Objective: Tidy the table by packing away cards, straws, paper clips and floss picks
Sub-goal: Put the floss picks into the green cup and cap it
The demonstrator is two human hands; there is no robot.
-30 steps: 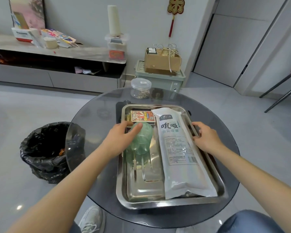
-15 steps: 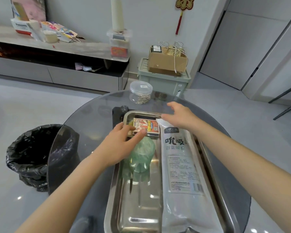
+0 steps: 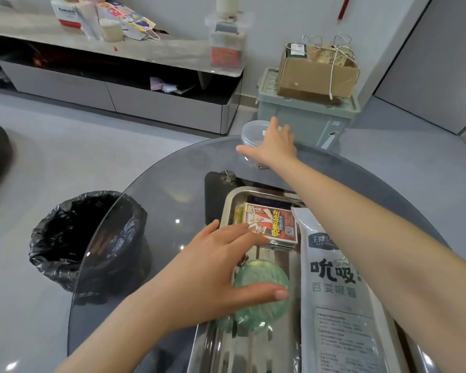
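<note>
A steel tray (image 3: 228, 203) sits on the round glass table (image 3: 159, 200). In it lie a red card box (image 3: 272, 224), a long white straw pack (image 3: 336, 292) and a green translucent round container (image 3: 261, 294). My left hand (image 3: 215, 275) lies over the green container, thumb across its lid, fingers stretched toward the card box. My right hand (image 3: 275, 145) reaches to the table's far edge, fingers spread against a clear plastic jar (image 3: 253, 130) with paper clips at its bottom; the hand hides most of the jar.
A black-lined trash bin (image 3: 73, 238) stands left of the table. Behind the table are a green storage bin (image 3: 307, 117) with a cardboard box (image 3: 315, 71) on top, and a low cabinet (image 3: 113, 84) cluttered with items.
My right hand moved from the tray's far end out to the clear jar at the table's far edge. The left hand stayed on the green container. The view moved closer.
</note>
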